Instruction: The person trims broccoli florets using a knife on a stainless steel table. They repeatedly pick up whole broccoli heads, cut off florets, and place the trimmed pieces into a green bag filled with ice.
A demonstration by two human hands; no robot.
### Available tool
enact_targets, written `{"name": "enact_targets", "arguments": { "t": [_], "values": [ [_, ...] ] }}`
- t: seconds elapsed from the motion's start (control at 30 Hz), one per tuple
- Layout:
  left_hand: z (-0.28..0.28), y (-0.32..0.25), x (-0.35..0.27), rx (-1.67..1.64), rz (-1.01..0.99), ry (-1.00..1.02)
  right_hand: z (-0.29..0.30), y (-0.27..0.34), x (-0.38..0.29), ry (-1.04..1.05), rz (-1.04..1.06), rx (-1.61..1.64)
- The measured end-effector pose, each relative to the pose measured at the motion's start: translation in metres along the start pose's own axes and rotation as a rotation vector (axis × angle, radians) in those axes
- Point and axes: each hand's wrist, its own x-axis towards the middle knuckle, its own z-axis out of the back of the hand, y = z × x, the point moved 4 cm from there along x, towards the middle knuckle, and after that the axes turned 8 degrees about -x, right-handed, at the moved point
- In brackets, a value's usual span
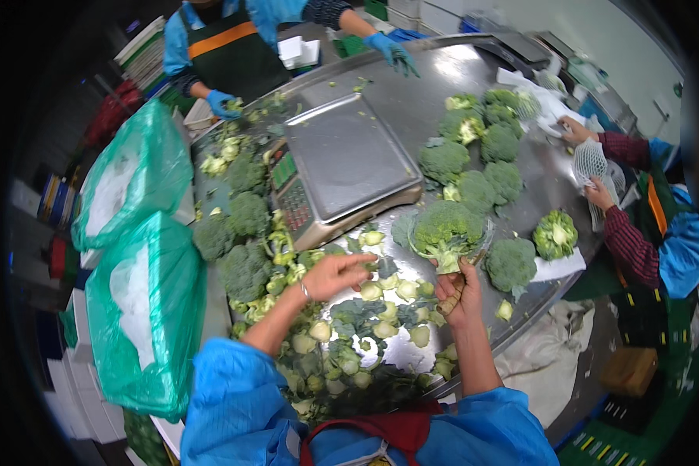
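Observation:
My right hand (463,294) is closed around a tan, wrapped-looking handle (451,300); what the handle belongs to is hidden. Just beyond its fingertips is a broccoli head (449,224) with its pale cut stem facing me. The fingers seem to touch that stem, though I cannot tell whether they carry it. A thin curved edge runs around the head's right side, unclear in kind. My left hand (341,275) is empty, fingers apart and pointing right, above cut broccoli stem pieces (408,290) and loose leaves (349,317) strewn over the metal table (393,227).
A digital scale (349,157) stands mid-table. Broccoli heads lie left (246,271) and right (477,189) of it. Green plastic-lined boxes (151,314) flank the left edge. One co-worker's gloved hand (393,52) reaches over the far side; another's hands (600,192) hold white netting (591,160).

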Motion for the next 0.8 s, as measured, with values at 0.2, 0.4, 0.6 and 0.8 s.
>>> {"name": "enact_targets", "arguments": {
  "t": [0.2, 0.4, 0.6, 0.8],
  "values": [
    [-0.035, 0.059, -0.135, -0.138, 0.02, -0.559, -0.099, -0.042, 0.035, 0.19, -0.059, -0.229],
    [-0.037, 0.08, -0.239, -0.301, -0.05, -0.899, -0.192, -0.103, 0.056, 0.383, -0.179, -0.168],
    [-0.008, 0.074, -0.266, -0.308, -0.195, -1.075, -0.216, -0.157, 0.038, 0.376, -0.246, -0.404],
    [0.023, 0.027, -0.219, -0.27, -0.264, -1.038, -0.154, -0.15, 0.011, 0.519, -0.484, -0.781]
  ]
}}
